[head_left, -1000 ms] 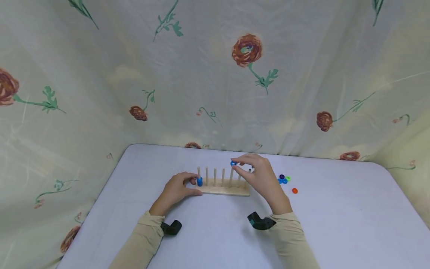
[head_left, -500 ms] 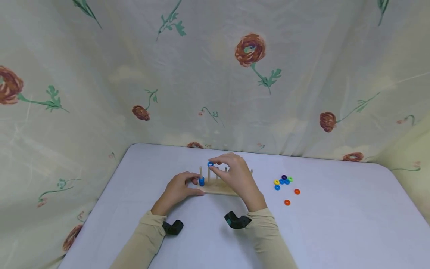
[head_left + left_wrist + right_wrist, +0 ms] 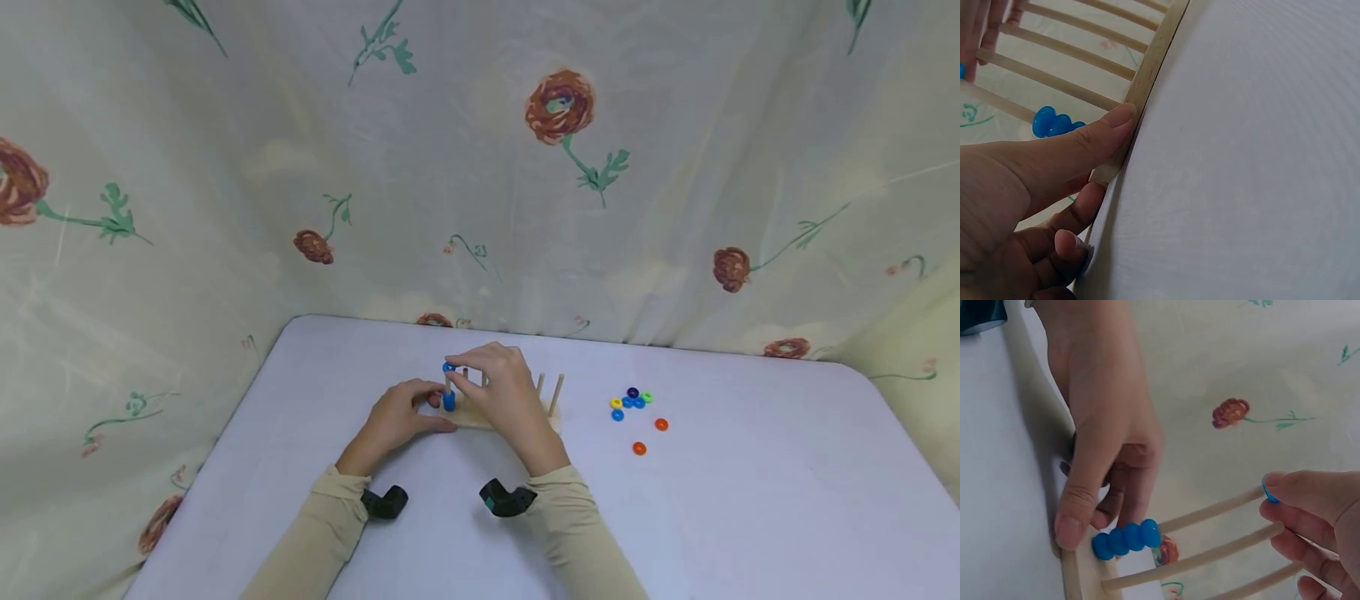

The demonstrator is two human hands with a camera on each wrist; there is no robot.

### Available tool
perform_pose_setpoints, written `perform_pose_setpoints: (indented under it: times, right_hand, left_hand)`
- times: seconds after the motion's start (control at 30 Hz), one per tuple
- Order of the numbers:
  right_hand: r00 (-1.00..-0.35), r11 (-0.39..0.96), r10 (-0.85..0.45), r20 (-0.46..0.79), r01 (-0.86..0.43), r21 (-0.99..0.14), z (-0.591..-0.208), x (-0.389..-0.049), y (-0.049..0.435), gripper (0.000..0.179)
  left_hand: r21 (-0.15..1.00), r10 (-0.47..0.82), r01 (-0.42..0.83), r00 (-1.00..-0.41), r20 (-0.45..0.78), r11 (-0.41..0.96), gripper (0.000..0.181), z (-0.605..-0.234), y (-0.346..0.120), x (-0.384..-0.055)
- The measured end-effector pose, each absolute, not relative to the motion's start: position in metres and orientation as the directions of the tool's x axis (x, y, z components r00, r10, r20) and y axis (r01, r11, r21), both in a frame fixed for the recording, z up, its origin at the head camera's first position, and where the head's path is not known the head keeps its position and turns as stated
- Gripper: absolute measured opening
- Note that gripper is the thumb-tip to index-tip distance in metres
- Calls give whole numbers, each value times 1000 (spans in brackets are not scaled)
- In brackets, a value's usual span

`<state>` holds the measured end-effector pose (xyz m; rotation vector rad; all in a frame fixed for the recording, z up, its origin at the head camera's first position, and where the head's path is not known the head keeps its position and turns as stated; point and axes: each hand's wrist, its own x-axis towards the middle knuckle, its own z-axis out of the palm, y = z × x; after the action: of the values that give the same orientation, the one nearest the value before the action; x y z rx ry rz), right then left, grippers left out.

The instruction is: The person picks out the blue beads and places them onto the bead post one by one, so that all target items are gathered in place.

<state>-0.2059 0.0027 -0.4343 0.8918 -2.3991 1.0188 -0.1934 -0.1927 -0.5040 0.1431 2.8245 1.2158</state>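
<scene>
A wooden peg board (image 3: 474, 421) with a row of upright pegs stands on the table. My left hand (image 3: 405, 408) grips its left end, the thumb (image 3: 1100, 128) along the front edge in the left wrist view. Several blue rings (image 3: 1127, 539) are stacked at the foot of the leftmost peg (image 3: 1213, 510). Between thumb and fingertips, my right hand (image 3: 501, 385) pinches another blue ring (image 3: 1270, 490), right at the top end of that same peg. The right hand hides parts of the middle pegs in the head view.
Right of the board lie loose rings: a yellow ring (image 3: 616, 403), a purple ring (image 3: 633, 392), a green ring (image 3: 647, 397), several blue ones and two orange rings (image 3: 639, 448). A flowered curtain (image 3: 480, 167) hangs behind the white table (image 3: 750, 483).
My right hand has carried the blue ring leftward, from above the right-hand pegs to the top of the leftmost peg. The left hand keeps its grip on the board's end.
</scene>
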Motion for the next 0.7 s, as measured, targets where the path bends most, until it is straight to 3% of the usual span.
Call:
perform_pose_setpoints:
  times: [0.27,0.53,0.7]
  right_hand:
    - [-724,559,-399,563,-678,-477,-435,-204,-1,19]
    - [-719,554,-406,563,-684,-474,-434,-203,1,39]
    - [-709,541,-408,575,-695,-473,-434,-204,1,36]
  left_hand:
    - [730,112,60,-993,-23,681,54,-502,-193,-192]
    - [730,104,43,-994,-39,683,57,-500,-192,-190]
    - [735,103,45,-994,-34,677,57,-501,-192,-191]
